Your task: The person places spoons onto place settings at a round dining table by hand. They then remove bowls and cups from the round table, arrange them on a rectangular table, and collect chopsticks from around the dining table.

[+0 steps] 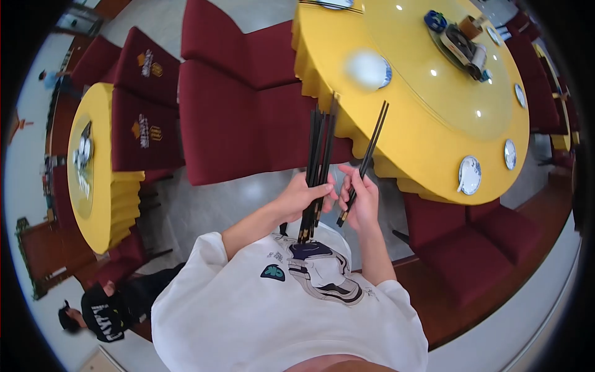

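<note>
My left hand (pixel 311 193) is closed around a bundle of several black chopsticks (pixel 316 146), held upright in front of my chest with gold-marked ends pointing down. Beside it, my right hand (pixel 362 195) grips a pair of black chopsticks (pixel 373 141) that leans to the right. The two hands nearly touch, and the fingers overlap around the gap between the bundles. Past the chopstick tips lies the edge of a round table with a yellow cloth (pixel 347 108). A blue-rimmed white dish (pixel 385 73) on it is partly covered by a blurred white spot.
Dark red chairs (pixel 242 124) stand along the table's left side, and more seats (pixel 458 242) are at lower right. Small plates (pixel 470 175) line the table edge; a tray of items (pixel 458 46) sits on the glass turntable. A person in black (pixel 118 310) is at lower left.
</note>
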